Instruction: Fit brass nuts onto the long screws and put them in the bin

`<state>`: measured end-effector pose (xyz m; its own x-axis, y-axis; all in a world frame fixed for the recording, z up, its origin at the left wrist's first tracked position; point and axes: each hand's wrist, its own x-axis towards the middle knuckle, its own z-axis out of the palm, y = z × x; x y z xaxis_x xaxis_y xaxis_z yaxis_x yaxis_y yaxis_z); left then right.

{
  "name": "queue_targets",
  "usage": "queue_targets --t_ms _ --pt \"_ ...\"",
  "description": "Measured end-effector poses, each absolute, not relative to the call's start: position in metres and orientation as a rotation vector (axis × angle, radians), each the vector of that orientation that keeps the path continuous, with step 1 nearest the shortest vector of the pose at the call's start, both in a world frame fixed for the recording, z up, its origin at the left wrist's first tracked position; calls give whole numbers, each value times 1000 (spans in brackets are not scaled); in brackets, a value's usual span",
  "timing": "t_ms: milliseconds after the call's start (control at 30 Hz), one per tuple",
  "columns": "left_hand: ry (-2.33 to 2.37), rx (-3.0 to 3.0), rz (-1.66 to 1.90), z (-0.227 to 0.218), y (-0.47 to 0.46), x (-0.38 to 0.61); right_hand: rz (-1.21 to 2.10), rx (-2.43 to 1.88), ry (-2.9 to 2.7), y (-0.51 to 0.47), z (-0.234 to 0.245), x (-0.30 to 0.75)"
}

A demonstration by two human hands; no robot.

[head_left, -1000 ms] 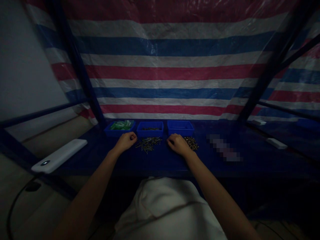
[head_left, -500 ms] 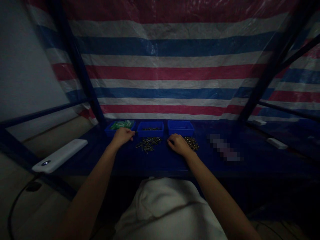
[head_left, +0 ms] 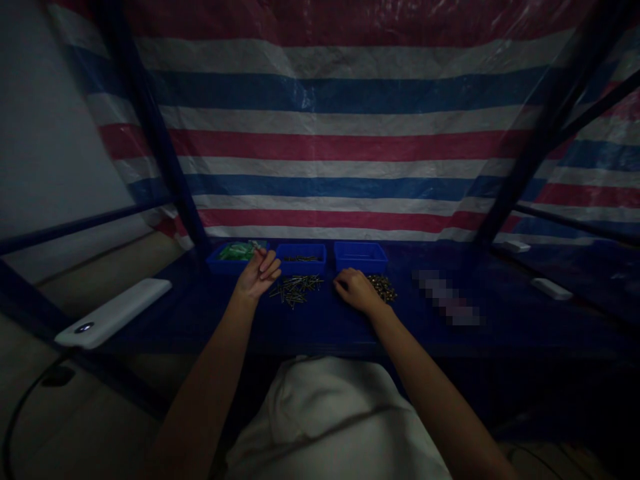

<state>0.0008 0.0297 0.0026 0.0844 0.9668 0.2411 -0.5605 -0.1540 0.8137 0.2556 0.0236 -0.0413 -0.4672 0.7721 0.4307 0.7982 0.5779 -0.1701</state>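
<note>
My left hand [head_left: 259, 272] is raised in front of the left blue bin, palm turned up, its fingers curled and thumb and forefinger pinched. Whatever is at the fingertips is too small and dark to make out. Behind it, green plastic packaging [head_left: 236, 251] lies in the left bin [head_left: 219, 267]. A loose pile of thin metal screws or nails [head_left: 297, 289] lies to the right of this hand. My right hand [head_left: 356, 288] rests on the table with fingers curled down, beside a pile of small brassy parts [head_left: 384, 288]; anything under the fingers is hidden.
The middle blue bin [head_left: 301, 269] holds more thin metal pieces. To its right stands another blue bin [head_left: 361, 265]. A white power bank-like device [head_left: 117, 313] with a cable lies at the left. Blue metal posts [head_left: 173, 160] frame the table, and a striped sheet [head_left: 310, 147] hangs behind.
My left hand has shifted slightly right and rotated palm up, its fingertips now pointing up towards the left bin. My right hand stays in place.
</note>
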Motion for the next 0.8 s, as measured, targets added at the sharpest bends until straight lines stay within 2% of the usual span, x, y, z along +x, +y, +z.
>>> queue_targets --t_ms 167,267,433,567,800 --pt "746 1060 1434 -2 37 5 -84 -1259 -2347 24 -42 255" --pt "1110 1242 1339 -10 50 12 -85 -1251 -2352 24 -42 255" --pt "1734 1874 1136 -31 60 18 -84 -1252 -2346 24 -42 255" --pt "1841 2067 1133 -38 56 14 -85 -1254 -2350 24 -42 255" --pt "1946 2066 1245 -35 47 6 -114 -1249 -2352 24 -43 254"
